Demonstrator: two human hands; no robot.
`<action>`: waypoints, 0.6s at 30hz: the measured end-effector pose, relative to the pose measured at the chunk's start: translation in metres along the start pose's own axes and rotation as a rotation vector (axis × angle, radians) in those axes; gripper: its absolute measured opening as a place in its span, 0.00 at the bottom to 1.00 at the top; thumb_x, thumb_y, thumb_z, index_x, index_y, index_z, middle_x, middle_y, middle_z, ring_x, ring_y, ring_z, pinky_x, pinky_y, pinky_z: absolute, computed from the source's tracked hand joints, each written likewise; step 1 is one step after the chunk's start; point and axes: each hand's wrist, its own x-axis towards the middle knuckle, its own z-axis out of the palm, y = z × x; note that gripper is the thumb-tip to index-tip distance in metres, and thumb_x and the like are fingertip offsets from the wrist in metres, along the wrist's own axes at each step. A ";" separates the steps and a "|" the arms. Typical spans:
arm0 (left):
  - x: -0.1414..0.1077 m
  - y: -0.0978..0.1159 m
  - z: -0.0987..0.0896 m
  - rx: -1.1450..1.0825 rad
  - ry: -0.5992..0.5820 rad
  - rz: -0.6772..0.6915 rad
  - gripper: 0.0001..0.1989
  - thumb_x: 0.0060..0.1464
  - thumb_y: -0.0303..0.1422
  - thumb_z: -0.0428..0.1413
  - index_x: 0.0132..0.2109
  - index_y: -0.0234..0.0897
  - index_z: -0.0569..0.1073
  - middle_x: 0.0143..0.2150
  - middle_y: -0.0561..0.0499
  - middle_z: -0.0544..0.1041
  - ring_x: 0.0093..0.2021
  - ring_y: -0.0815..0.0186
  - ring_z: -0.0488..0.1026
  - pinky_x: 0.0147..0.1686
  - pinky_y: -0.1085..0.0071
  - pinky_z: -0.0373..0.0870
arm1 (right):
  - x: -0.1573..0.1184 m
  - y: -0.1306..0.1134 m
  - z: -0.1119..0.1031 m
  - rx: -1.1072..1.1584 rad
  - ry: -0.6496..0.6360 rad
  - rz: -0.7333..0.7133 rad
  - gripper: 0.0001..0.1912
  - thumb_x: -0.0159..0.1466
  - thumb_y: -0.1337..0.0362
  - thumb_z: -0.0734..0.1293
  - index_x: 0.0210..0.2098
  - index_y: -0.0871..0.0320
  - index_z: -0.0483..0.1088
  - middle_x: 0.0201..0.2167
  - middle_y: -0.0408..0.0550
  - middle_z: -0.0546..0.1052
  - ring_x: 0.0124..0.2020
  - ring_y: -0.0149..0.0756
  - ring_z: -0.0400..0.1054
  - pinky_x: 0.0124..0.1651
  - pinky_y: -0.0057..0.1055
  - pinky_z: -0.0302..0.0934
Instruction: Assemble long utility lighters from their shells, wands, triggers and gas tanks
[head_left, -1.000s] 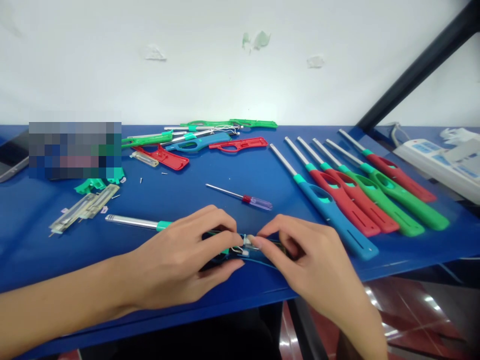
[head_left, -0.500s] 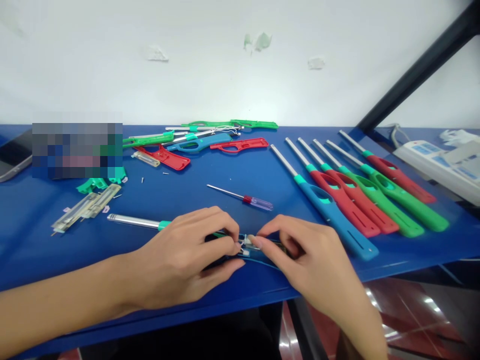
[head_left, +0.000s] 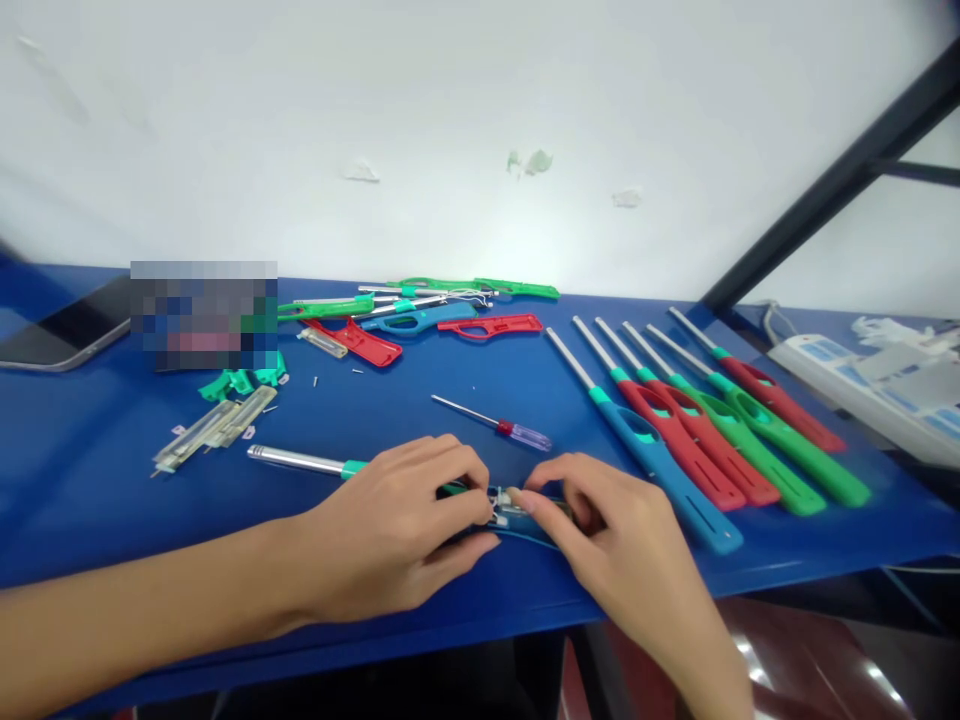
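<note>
A blue lighter body lies opened near the table's front edge, its metal tube and green collar pointing left. My left hand covers its middle, fingers closed at the small white parts and wires inside. From the right, my right hand grips the same body, thumb and fingertips pressed at the small metal and white parts. The fingers hide much of the inside. Just behind the hands lies a screwdriver with a clear purple handle.
Several whole lighters lie side by side at the right. Red, green and blue shells and tubes are piled at the back. Clear fuel tanks, green pieces and a phone lie left; a white device stands far right.
The camera view has shifted, so the table's contents appear lower. Both hands stay on the blue lighter body, with only slight finger movement.
</note>
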 end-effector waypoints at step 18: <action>0.008 -0.068 -0.074 0.333 0.021 -0.266 0.14 0.69 0.33 0.49 0.52 0.36 0.77 0.51 0.41 0.77 0.55 0.50 0.70 0.57 0.48 0.69 | 0.003 0.004 0.004 -0.017 0.384 -0.114 0.06 0.74 0.55 0.68 0.41 0.48 0.75 0.36 0.38 0.79 0.36 0.32 0.73 0.39 0.29 0.66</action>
